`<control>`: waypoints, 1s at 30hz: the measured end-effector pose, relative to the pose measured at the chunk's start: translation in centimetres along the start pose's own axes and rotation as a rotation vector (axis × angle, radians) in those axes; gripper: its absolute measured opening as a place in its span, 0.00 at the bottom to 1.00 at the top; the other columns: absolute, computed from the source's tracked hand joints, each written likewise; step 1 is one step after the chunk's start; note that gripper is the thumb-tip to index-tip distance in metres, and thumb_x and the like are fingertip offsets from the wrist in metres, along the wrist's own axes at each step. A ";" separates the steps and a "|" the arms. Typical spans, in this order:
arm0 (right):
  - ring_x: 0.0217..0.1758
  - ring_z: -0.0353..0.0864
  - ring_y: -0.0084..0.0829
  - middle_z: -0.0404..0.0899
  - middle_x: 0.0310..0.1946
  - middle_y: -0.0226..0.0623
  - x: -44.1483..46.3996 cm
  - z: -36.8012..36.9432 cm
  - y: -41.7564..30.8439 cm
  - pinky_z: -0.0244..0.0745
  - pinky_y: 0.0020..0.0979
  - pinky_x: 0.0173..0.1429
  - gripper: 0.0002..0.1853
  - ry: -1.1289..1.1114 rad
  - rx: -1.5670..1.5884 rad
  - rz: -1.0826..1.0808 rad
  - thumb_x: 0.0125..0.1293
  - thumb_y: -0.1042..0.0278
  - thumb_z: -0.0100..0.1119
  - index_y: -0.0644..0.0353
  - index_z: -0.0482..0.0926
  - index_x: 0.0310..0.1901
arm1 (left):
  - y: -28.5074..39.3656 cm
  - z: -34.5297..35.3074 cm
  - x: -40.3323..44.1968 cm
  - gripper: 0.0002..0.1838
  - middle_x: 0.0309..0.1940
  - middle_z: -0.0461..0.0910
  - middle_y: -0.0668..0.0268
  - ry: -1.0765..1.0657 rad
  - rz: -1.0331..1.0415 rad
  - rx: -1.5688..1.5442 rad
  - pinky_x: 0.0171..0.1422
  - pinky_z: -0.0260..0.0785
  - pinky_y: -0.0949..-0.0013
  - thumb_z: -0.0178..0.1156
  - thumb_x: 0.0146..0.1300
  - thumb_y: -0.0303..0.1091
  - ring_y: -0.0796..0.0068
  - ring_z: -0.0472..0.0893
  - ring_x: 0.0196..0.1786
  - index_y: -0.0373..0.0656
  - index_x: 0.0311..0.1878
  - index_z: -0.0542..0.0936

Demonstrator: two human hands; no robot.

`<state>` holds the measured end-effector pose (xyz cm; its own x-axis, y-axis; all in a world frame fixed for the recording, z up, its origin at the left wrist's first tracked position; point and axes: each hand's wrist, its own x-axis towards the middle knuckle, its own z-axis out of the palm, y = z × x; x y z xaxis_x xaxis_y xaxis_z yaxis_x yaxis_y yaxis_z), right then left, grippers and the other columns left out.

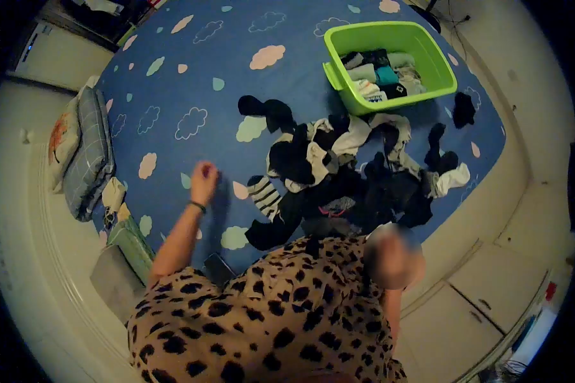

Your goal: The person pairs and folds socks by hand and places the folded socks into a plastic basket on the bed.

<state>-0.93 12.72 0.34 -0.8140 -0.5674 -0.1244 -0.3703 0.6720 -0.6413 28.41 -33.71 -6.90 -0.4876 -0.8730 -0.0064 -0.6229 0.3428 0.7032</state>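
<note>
while one bin (433, 64) adjoins one sock pile (335, 188) | left hand (204, 182) half-curled, empty | right hand (396, 258): can't tell

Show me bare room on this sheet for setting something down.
Free: the blue sheet between the gray plaid bedding and green bin, beyond the left hand. Crowded: this side of the bin, where the sock pile spreads.

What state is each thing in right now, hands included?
Left hand: above the bed, fingers curled, nothing visible in it
Right hand: blurred, grip unclear
Green tub: upright, uncovered, partly filled
Bundles: folded or rolled, inside the tub
Sock heap: loose, jumbled
Striped sock: laid out at heap's edge
Checked blanket: folded
Cupboard doors: shut
</note>
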 end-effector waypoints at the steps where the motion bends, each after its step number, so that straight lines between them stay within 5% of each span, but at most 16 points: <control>1: 0.37 0.79 0.49 0.80 0.35 0.47 -0.5 -0.5 -0.5 0.73 0.41 0.41 0.06 0.027 0.031 0.008 0.64 0.70 0.56 0.62 0.79 0.38 | 0.4 1.8 -3.0 0.11 0.36 0.78 0.66 -0.007 -0.032 0.023 0.46 0.71 0.71 0.60 0.65 0.34 0.77 0.76 0.40 0.40 0.47 0.75; 4: 0.36 0.79 0.50 0.80 0.33 0.47 -1.4 -1.0 -0.8 0.73 0.41 0.40 0.06 0.091 -0.055 -0.020 0.64 0.70 0.56 0.62 0.78 0.38 | 1.9 6.6 -5.7 0.15 0.40 0.79 0.62 -0.081 -0.139 -0.156 0.49 0.71 0.68 0.62 0.63 0.33 0.73 0.77 0.43 0.37 0.49 0.74; 8: 0.36 0.78 0.50 0.79 0.33 0.48 -3.2 -1.3 -0.7 0.72 0.43 0.41 0.05 0.175 -0.090 -0.002 0.64 0.71 0.55 0.63 0.78 0.36 | 1.4 10.7 -2.1 0.13 0.37 0.79 0.63 -0.238 -0.013 -0.012 0.47 0.71 0.68 0.61 0.61 0.29 0.74 0.77 0.40 0.37 0.47 0.75; 11: 0.38 0.77 0.51 0.78 0.33 0.48 -4.2 -1.2 -0.6 0.71 0.43 0.43 0.05 0.260 -0.078 -0.036 0.63 0.71 0.56 0.63 0.77 0.36 | 4.0 11.8 0.3 0.08 0.30 0.78 0.62 -0.274 -0.010 -0.147 0.40 0.72 0.69 0.59 0.60 0.27 0.71 0.76 0.30 0.39 0.43 0.76; 13: 0.39 0.76 0.50 0.78 0.33 0.48 -4.7 -1.4 -0.9 0.71 0.43 0.44 0.05 0.285 -0.079 -0.041 0.62 0.71 0.56 0.63 0.78 0.36 | 8.8 9.5 0.4 0.02 0.29 0.79 0.63 -0.102 -0.187 -0.327 0.38 0.71 0.70 0.57 0.61 0.25 0.73 0.76 0.29 0.38 0.36 0.76; 15: 0.40 0.76 0.50 0.78 0.34 0.48 -4.6 -1.5 -0.8 0.71 0.43 0.45 0.05 0.306 -0.077 -0.060 0.62 0.71 0.57 0.63 0.78 0.36 | 4.4 9.8 2.5 0.02 0.31 0.81 0.62 -0.055 -0.167 -0.329 0.39 0.71 0.71 0.56 0.62 0.25 0.74 0.78 0.32 0.39 0.36 0.78; 18: 0.40 0.76 0.50 0.78 0.33 0.47 -4.5 -1.6 -0.3 0.71 0.42 0.44 0.05 0.257 -0.167 -0.058 0.62 0.72 0.56 0.62 0.78 0.37 | 8.2 6.5 1.9 0.08 0.34 0.82 0.63 0.044 -0.061 -0.279 0.41 0.71 0.73 0.57 0.62 0.28 0.78 0.78 0.35 0.36 0.43 0.77; 22: 0.42 0.78 0.43 0.79 0.40 0.43 -4.7 -1.2 -3.3 0.72 0.38 0.49 0.11 0.215 0.094 -0.045 0.58 0.72 0.62 0.62 0.77 0.43 | 20.8 2.2 -3.3 0.08 0.31 0.82 0.61 -0.314 0.264 -0.292 0.41 0.71 0.71 0.56 0.60 0.24 0.74 0.80 0.33 0.37 0.43 0.79; 25: 0.64 0.69 0.39 0.71 0.59 0.40 -4.6 -1.6 -6.9 0.64 0.36 0.67 0.33 -0.006 0.365 -0.117 0.53 0.65 0.71 0.59 0.69 0.61 | 28.0 4.0 -8.6 0.08 0.29 0.82 0.61 -0.714 0.459 -0.359 0.38 0.71 0.71 0.56 0.58 0.23 0.75 0.80 0.30 0.39 0.41 0.80; 26: 0.63 0.69 0.43 0.70 0.61 0.41 -4.5 -1.9 -8.6 0.64 0.37 0.68 0.40 -0.039 0.437 -0.170 0.44 0.65 0.74 0.60 0.69 0.62 | 29.1 5.5 -10.4 0.09 0.28 0.81 0.60 -0.815 0.525 -0.381 0.36 0.71 0.72 0.57 0.57 0.23 0.76 0.80 0.29 0.41 0.42 0.80; 28: 0.61 0.71 0.41 0.71 0.59 0.42 -5.0 -2.3 -9.9 0.65 0.34 0.66 0.37 -0.066 0.592 -0.272 0.45 0.69 0.72 0.62 0.70 0.61 | 31.3 7.2 -13.3 0.11 0.33 0.82 0.61 -1.040 0.557 -0.615 0.36 0.69 0.74 0.58 0.58 0.22 0.81 0.79 0.32 0.40 0.45 0.79; 30: 0.58 0.75 0.39 0.75 0.55 0.42 -5.8 -2.5 -9.0 0.68 0.33 0.63 0.34 -0.071 0.673 -0.281 0.47 0.70 0.70 0.62 0.72 0.59 | 32.8 9.1 -15.4 0.13 0.39 0.81 0.67 -1.113 0.387 -0.804 0.47 0.70 0.76 0.54 0.59 0.20 0.82 0.77 0.41 0.38 0.48 0.76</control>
<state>6.00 11.18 8.75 -0.6897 -0.7198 0.0789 -0.1869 0.0717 -0.9798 9.98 -5.88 9.80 -0.9967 0.0809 -0.0054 -0.0154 -0.1229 0.9923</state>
